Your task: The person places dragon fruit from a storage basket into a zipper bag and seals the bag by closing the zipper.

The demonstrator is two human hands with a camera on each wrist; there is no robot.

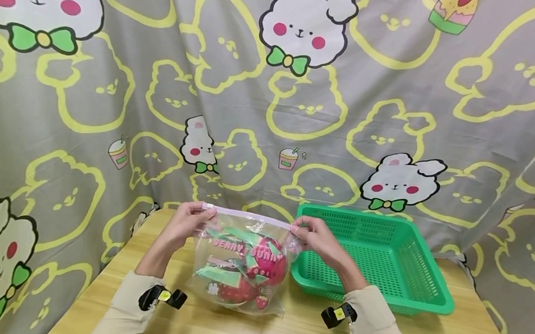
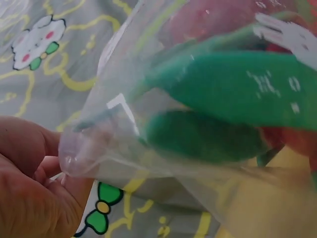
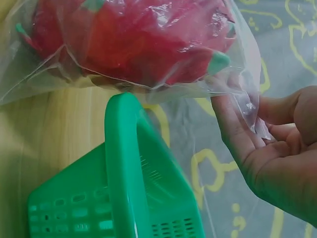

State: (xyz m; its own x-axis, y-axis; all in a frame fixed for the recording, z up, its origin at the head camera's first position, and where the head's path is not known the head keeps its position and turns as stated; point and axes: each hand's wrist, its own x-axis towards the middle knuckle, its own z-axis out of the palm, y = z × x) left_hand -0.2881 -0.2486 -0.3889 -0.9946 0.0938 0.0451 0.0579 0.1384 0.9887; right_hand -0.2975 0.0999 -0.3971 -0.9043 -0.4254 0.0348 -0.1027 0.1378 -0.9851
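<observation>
A clear zip bag [image 1: 205, 289] with a pale purple strip along its top and pink "BERRY BUNNY" lettering is held upright between both hands. My left hand [image 1: 188, 225] pinches the top left corner, beside a small white slider. At the top right corner, my right hand [image 1: 316, 239] grips the other end of the strip between thumb and fingers. Inside the bag are red, rounded things with green pointed tips, like dragon fruit [image 3: 148, 42], and long green pieces [image 2: 233, 87]. Whether the bag's bottom touches the table is hard to tell.
A green plastic basket [image 1: 420, 302] with perforated walls stands on the wooden table [image 1: 468, 333], right of the bag. Its near left edge lies close to my right hand. Behind the table hangs a grey curtain [image 1: 304, 186] with rabbit prints.
</observation>
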